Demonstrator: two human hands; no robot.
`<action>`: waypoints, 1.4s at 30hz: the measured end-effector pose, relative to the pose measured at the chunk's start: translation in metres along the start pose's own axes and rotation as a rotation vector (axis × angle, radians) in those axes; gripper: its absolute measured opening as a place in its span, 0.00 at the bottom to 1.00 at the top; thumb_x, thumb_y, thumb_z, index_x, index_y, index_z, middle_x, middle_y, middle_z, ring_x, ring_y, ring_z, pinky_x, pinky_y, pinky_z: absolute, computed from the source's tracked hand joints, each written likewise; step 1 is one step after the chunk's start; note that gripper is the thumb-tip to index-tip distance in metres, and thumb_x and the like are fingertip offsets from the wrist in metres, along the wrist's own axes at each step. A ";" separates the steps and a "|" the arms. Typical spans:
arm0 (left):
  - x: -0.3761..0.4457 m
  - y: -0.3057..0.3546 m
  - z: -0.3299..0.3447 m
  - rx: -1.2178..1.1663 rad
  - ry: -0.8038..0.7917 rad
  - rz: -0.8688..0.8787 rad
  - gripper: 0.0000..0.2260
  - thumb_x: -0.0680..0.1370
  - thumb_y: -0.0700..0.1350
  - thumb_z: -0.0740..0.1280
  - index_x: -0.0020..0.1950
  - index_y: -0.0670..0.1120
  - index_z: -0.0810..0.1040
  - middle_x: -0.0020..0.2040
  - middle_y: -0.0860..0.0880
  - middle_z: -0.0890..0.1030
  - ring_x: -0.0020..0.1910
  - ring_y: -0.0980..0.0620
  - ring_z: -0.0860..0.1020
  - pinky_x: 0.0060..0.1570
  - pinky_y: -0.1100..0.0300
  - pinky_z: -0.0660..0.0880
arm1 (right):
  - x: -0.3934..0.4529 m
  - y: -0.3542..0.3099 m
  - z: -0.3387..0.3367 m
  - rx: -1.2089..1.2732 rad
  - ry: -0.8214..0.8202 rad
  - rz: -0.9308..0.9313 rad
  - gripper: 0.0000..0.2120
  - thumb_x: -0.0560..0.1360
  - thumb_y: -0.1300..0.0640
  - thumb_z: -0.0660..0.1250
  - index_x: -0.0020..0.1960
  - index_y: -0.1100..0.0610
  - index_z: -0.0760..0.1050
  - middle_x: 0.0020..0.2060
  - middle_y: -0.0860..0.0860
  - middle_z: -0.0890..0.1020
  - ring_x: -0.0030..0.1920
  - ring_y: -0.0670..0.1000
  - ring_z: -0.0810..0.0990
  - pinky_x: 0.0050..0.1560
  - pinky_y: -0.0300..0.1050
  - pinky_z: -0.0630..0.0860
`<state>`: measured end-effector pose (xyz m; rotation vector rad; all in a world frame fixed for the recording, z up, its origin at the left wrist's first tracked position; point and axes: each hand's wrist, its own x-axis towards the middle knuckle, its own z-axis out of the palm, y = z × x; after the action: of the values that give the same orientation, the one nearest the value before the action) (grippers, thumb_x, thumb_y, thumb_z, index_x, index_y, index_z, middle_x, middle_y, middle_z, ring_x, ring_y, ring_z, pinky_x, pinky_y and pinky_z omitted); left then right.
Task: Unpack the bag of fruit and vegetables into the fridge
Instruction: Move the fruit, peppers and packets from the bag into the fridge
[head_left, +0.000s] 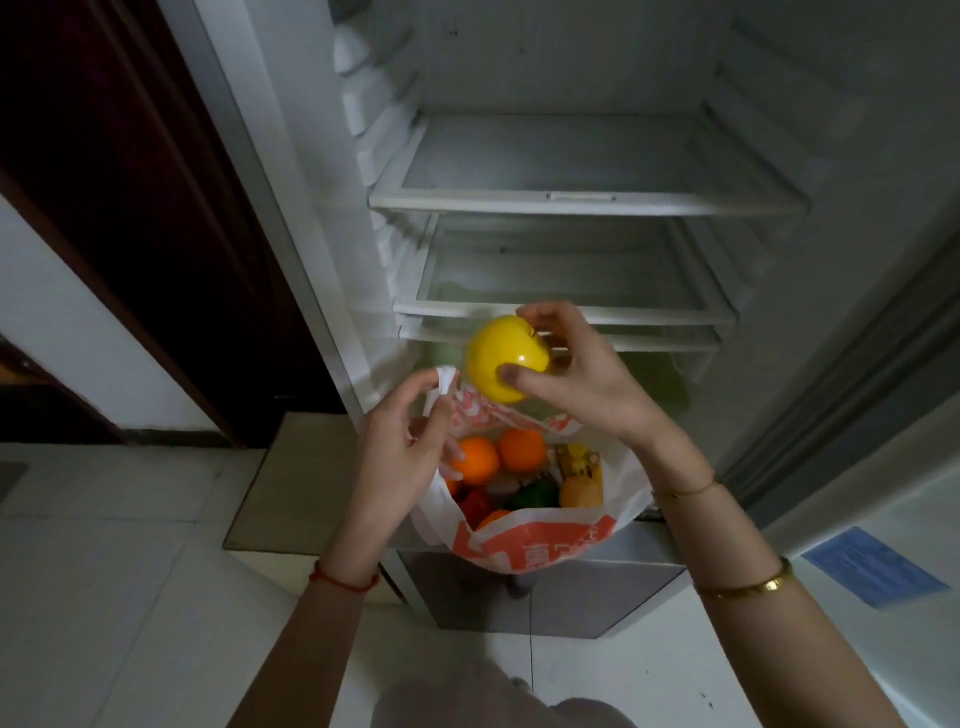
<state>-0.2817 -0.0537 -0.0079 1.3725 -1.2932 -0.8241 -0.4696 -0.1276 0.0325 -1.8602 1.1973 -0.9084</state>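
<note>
My right hand (587, 379) grips a yellow apple (501, 358) above the bag, in front of the lowest fridge shelf. My left hand (405, 452) pinches the white handle of the white and orange plastic bag (530, 545) and holds it up and open. Inside the bag lie two oranges (475, 457), a green pepper (532, 493), a red vegetable (475, 504) and a brown fruit (582, 491). The fridge (587, 202) stands open with bare glass shelves.
The fridge door (883, 415) hangs open at the right, with a blue label on it. A lower compartment front (545, 597) sits below the bag. A dark doorway (130, 208) is at the left, and pale tiled floor (130, 597) lies around.
</note>
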 end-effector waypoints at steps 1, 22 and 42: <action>0.004 0.002 0.000 0.007 0.008 0.001 0.12 0.81 0.39 0.64 0.64 0.44 0.76 0.37 0.40 0.82 0.29 0.46 0.83 0.26 0.60 0.78 | 0.004 -0.009 -0.004 -0.002 0.030 -0.029 0.28 0.68 0.54 0.77 0.65 0.51 0.69 0.58 0.45 0.76 0.57 0.45 0.77 0.54 0.41 0.77; 0.033 0.010 -0.001 -0.098 0.036 -0.055 0.10 0.81 0.41 0.64 0.58 0.54 0.77 0.40 0.47 0.83 0.31 0.46 0.83 0.28 0.53 0.81 | 0.204 -0.083 0.008 -0.271 0.239 -0.257 0.37 0.70 0.50 0.74 0.72 0.60 0.62 0.64 0.57 0.75 0.64 0.59 0.70 0.66 0.49 0.66; -0.002 -0.003 -0.004 0.012 0.035 0.012 0.14 0.81 0.40 0.64 0.67 0.45 0.74 0.31 0.43 0.82 0.29 0.48 0.83 0.27 0.53 0.81 | 0.025 0.018 0.020 -0.052 -0.144 -0.230 0.11 0.77 0.61 0.67 0.37 0.63 0.81 0.32 0.51 0.84 0.35 0.46 0.83 0.41 0.40 0.79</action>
<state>-0.2780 -0.0511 -0.0102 1.3813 -1.2797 -0.7819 -0.4520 -0.1525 0.0110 -2.0984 0.9422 -0.8549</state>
